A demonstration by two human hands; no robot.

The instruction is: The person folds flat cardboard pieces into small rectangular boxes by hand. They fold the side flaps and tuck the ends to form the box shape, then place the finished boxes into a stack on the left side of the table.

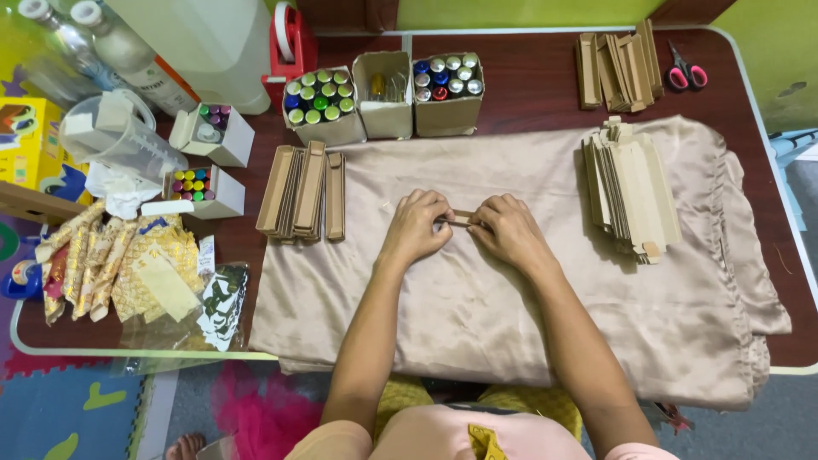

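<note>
Pinching a small tan cardboard strip [461,218] between them, both hands [464,226] meet over the middle of the beige cloth [477,298] that covers most of the worktop [528,85]. The left hand [416,226] grips the strip's left end with fingers curled shut on it, and the right hand [509,230] closes on its right end the same way; the two sets of knuckles sit near each other with only a short piece of strip showing between them. The strip's long axis runs left to right across the cloth, level with the knuckles, so each hand is equally near its own end.

Left of the cloth's upper corner lies a stack of folded brown boxes [304,192], partly on the cloth edge. On the cloth's right side rests a pile of flat tan box blanks [630,187], well apart from the right hand. Beyond the cloth's far edge stand three open cartons of small capped bottles [383,95], with another bundle of brown pieces [615,70] and pink-handled scissors [687,75] toward the far right corner. Bare cloth lies open on the near side of the hands, between them and the near edge, and there is free room on either side before the stacks begin.
</note>
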